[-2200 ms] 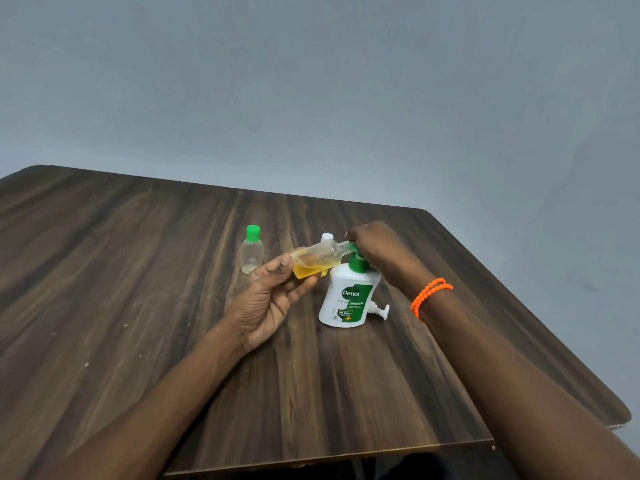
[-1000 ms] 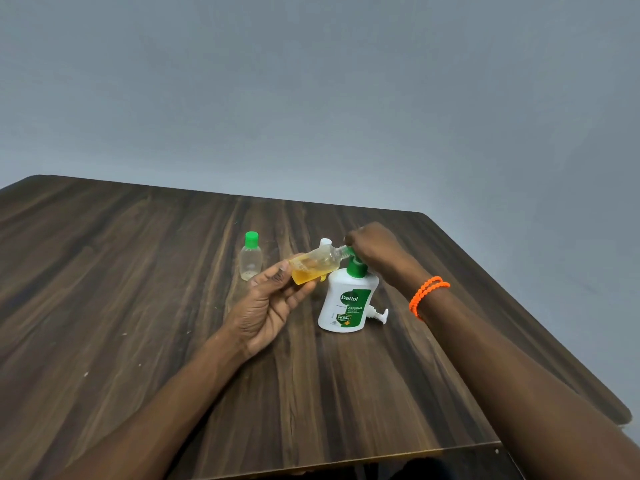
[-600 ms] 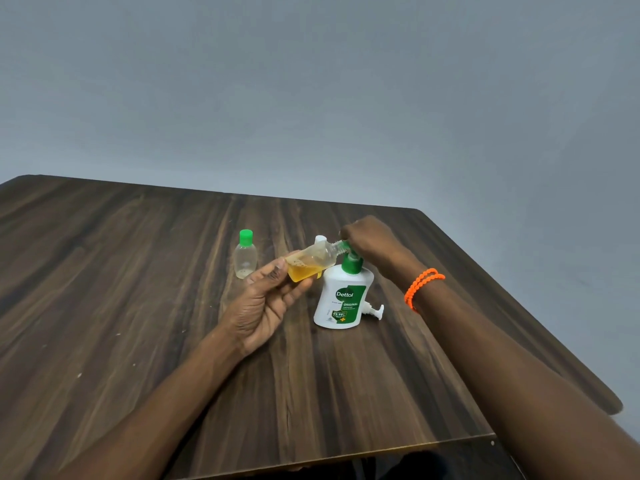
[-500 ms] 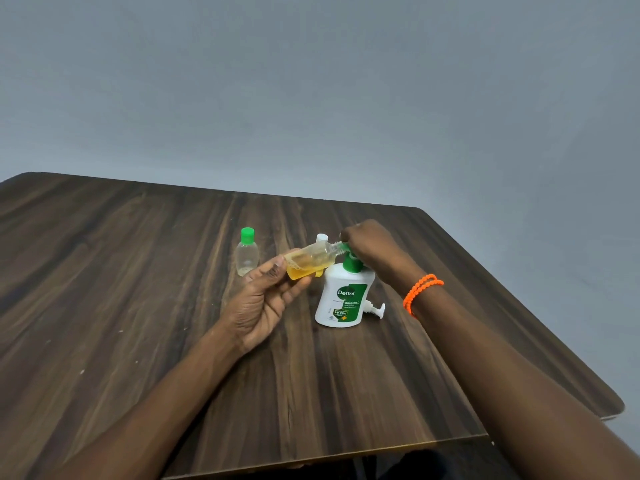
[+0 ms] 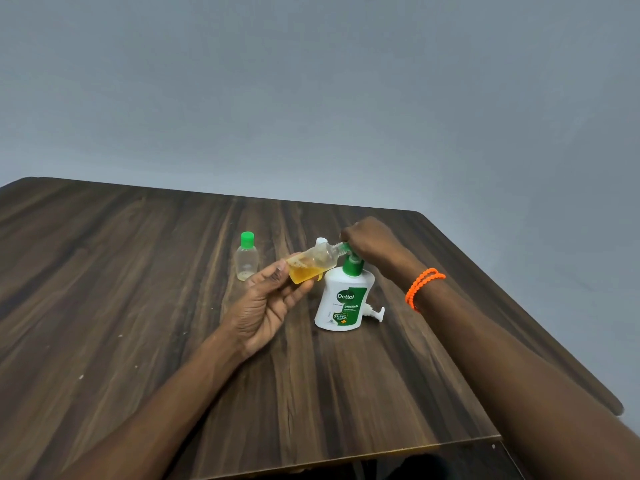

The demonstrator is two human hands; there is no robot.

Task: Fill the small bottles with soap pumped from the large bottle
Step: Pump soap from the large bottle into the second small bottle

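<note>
Little has changed: the left hand (image 5: 266,303) fingers still pinch the small bottle (image 5: 311,265) at the Dettol pump bottle (image 5: 344,303)'s 11 o'clock, while the right hand (image 5: 372,242) keeps pressing, so filling goes on.

Lighting dim, even and diffuse; shadows on the table (image 5: 138,306) faint. Focus adequate centrally; wide-angle distortion bends its edges.

The right hand (image 5: 372,242) hides the large bottle's (image 5: 343,303) pump head.
</note>
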